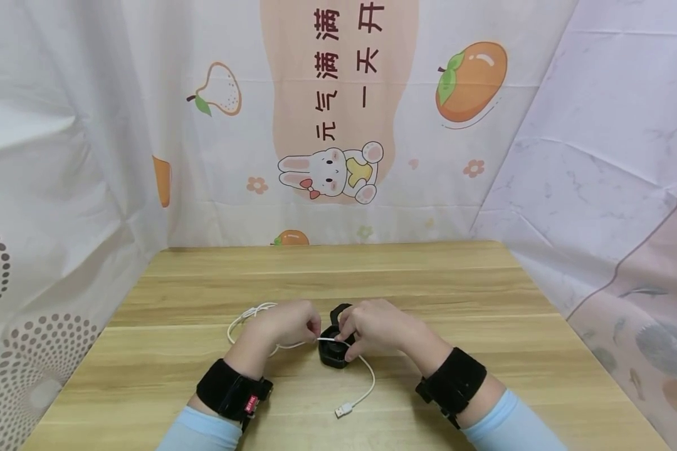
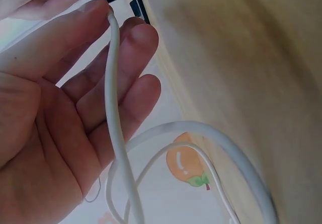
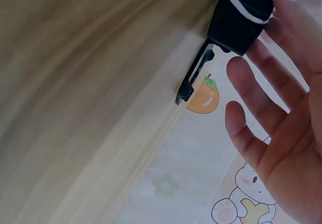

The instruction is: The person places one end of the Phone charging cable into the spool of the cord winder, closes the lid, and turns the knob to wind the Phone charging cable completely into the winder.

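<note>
Two bare hands work near the middle of the wooden table [image 1: 440,288], close together over a small black case [image 1: 333,358]. The left hand [image 1: 286,322] is at the case's left, thumb and forefinger pinching a white cable [image 1: 373,379]; its other fingers are loosely bent and apart in the left wrist view. From that pinch, the cable crosses the top of the case to the right hand [image 1: 375,327], which is on the case's right side. There the thumb and forefinger are narrowly spaced and reach the case beside the cable; whether they grip the cable or only the case I cannot tell. The remaining right fingers are spread and slightly bent. Beyond the right hand the cable bends down toward the near side, ending in a white USB plug [image 1: 343,410] lying on the table nearer than the case. The rest of the cable runs left into loose loops on the table, partly behind the left hand. The case stands with its lid [image 1: 341,311] open toward the far side. Each wrist wears a black strap [image 1: 456,383] above a light blue sleeve [image 1: 510,426]. Past the far edge hangs a white curtain [image 1: 220,169] printed with fruit and a rabbit.
</note>
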Demonstrator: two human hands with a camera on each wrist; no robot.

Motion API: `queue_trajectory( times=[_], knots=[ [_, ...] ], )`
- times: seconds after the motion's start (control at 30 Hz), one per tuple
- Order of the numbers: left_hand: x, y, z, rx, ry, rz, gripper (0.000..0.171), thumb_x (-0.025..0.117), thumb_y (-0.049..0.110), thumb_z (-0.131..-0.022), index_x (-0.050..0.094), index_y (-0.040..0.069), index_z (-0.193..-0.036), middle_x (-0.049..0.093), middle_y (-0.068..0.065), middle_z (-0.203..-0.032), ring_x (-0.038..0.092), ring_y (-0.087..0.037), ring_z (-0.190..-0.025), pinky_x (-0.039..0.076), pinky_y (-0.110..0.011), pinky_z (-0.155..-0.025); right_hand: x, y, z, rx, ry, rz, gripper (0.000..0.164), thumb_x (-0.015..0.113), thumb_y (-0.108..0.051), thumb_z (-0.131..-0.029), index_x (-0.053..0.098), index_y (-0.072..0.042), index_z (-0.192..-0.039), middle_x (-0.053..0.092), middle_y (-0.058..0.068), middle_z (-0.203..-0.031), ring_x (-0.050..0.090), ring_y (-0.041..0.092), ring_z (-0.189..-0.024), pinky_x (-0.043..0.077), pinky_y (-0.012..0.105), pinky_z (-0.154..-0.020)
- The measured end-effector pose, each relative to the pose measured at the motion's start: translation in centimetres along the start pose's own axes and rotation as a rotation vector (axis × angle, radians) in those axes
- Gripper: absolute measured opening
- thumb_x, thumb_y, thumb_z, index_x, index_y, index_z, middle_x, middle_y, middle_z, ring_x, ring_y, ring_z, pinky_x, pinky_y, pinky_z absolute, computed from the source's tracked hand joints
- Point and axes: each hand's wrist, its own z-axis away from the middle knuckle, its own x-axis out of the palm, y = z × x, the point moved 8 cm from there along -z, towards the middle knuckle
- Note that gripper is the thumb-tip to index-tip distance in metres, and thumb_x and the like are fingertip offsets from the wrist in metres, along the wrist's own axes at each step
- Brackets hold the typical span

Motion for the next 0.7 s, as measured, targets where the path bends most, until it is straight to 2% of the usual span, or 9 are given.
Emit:
queue_trajectory(
  times=[0.1,0.33,0.5,0.7],
  knots=[
    [-0.1,0.2,0.0,-0.012,-0.001,-0.008,0.017,0.074,0.006,-0.084,0.074,0.016,-0.071,0.058,0.012,-0.065,0.051,-0.008,-0.062,0.044,-0.028,-0.058,0.0,0.0,0.0,0.006,-0.004,-0.018,0.032,0.088,-0.043,-0.076,0.082,-0.032,-0.104,0.069,-0.015,-0.113,0.063,0.001,-0.092,0.054,0.03,-0.08],
    [-0.1,0.8,0.1,-0.021,-0.008,-0.047,0.017,0.073,0.003,-0.081,0.073,0.014,-0.068,0.055,0.011,-0.062,0.048,-0.008,-0.058,0.04,-0.027,-0.054,0.3,0.0,0.2,0.016,-0.04,-0.104,0.031,0.088,-0.035,-0.08,0.081,-0.028,-0.109,0.068,-0.009,-0.121,0.055,-0.01,-0.068,0.05,0.023,-0.076],
    [-0.1,1.0,0.0,-0.018,-0.001,-0.054,0.018,0.074,0.002,-0.08,0.072,0.015,-0.067,0.054,0.012,-0.062,0.047,-0.008,-0.058,0.04,-0.026,-0.053,0.2,-0.2,0.2,-0.005,-0.037,-0.121,0.032,0.088,-0.032,-0.08,0.081,-0.027,-0.111,0.067,-0.008,-0.121,0.054,-0.01,-0.066,0.049,0.02,-0.073],
    [-0.3,1.3,0.1,-0.019,0.007,-0.062,0.019,0.07,-0.001,-0.079,0.071,0.013,-0.066,0.051,0.011,-0.059,0.045,-0.008,-0.055,0.036,-0.026,-0.051,0.0,-0.6,-0.1,-0.041,-0.047,-0.078,0.032,0.088,-0.034,-0.08,0.081,-0.026,-0.111,0.067,-0.006,-0.122,0.054,-0.011,-0.069,0.05,0.021,-0.077]
  ],
)
